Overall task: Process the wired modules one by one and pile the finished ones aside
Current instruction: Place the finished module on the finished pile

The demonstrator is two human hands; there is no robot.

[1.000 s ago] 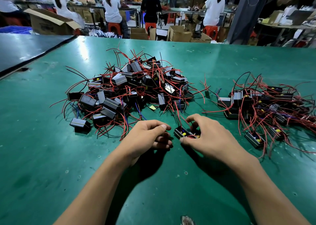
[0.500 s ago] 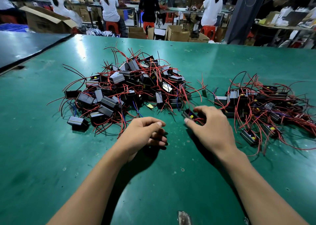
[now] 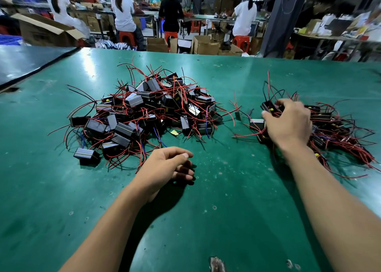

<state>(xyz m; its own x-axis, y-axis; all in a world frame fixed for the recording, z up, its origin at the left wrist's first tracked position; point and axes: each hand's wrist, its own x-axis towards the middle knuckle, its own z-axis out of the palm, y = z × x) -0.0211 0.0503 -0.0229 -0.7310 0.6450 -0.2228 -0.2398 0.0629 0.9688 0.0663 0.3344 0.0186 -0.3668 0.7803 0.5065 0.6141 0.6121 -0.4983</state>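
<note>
Over a green table mat (image 3: pixel 226 189), right hand (image 3: pixel 288 125) pinches a small black wired module (image 3: pixel 269 107) at two o'clock; left hand (image 3: pixel 165 166) loosely curled, empty; white-shirted workers (image 3: pixel 123 11) at twelve.

Bright overhead light, glare on green table (image 3: pixel 86 65), soft shadows, blurred background, bowed edges

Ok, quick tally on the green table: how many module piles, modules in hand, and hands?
Module piles: 2, the large pile and the small pile
Modules in hand: 1, the held module, pinched by the right hand
Hands: 2, right hand plus the empty left hand
Total: 5
</note>
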